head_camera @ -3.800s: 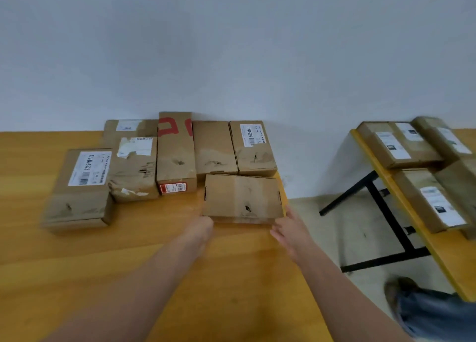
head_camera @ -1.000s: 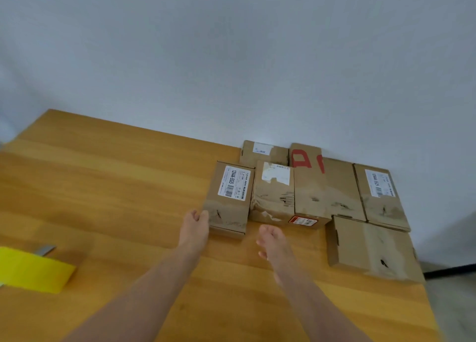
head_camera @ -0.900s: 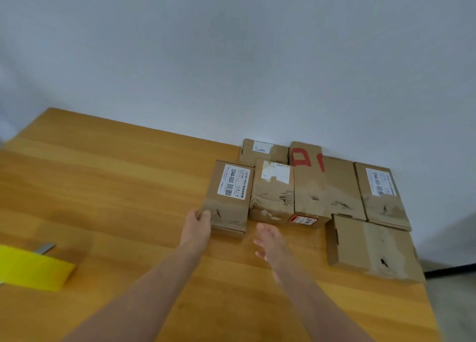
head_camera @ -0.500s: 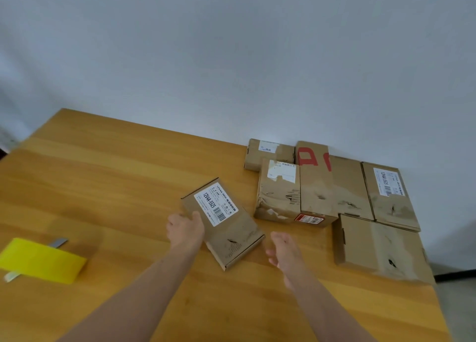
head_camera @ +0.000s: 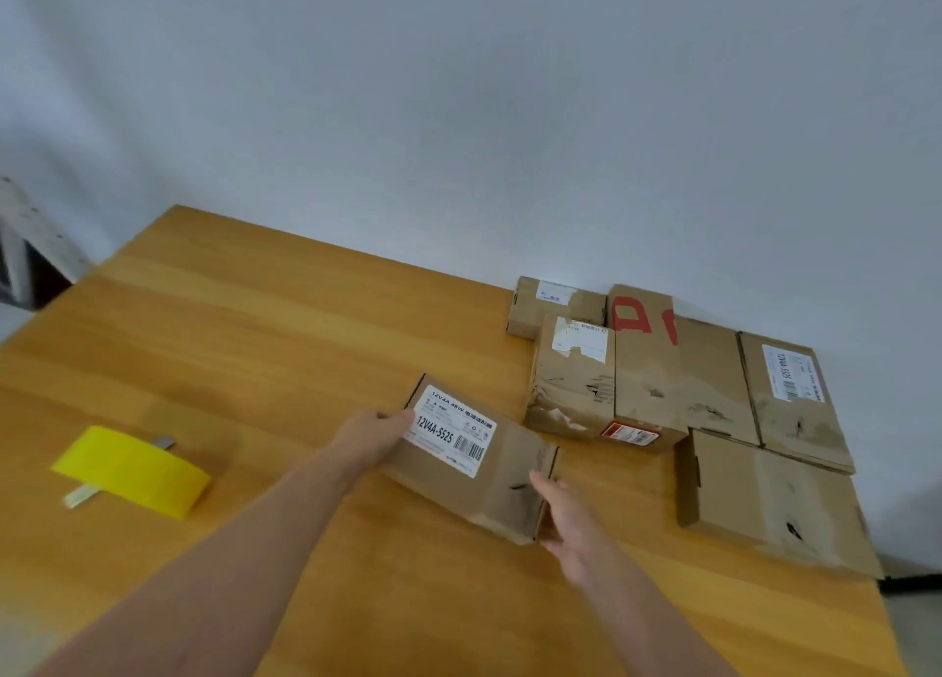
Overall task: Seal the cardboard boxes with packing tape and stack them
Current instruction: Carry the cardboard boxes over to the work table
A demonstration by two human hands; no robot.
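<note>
I see the labelled box [head_camera: 474,467] flat on the table [head_camera: 255,350] between both hands, the left hand [head_camera: 374,434] gripping its left end, the right hand [head_camera: 571,518] clasping its right end.

We can read "12V4A 48W" and "12V4A-5525" on the near box [head_camera: 502,493] label [head_camera: 451,432]. Same code on the right box [head_camera: 795,421], and a red "A" on the long box [head_camera: 650,375].

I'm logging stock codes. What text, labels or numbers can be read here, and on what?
"12V4A 48W" and "12V4A-5525": white label on the held brown cardboard box; barcode and small print unreadable.
"12V4A-5525": sideways white label on the far-right brown cardboard box.
Red painted marks, perhaps "A": tall brown cardboard box.
Torn white label, red-and-white sticker, small rear box's label: too blurred.
</note>
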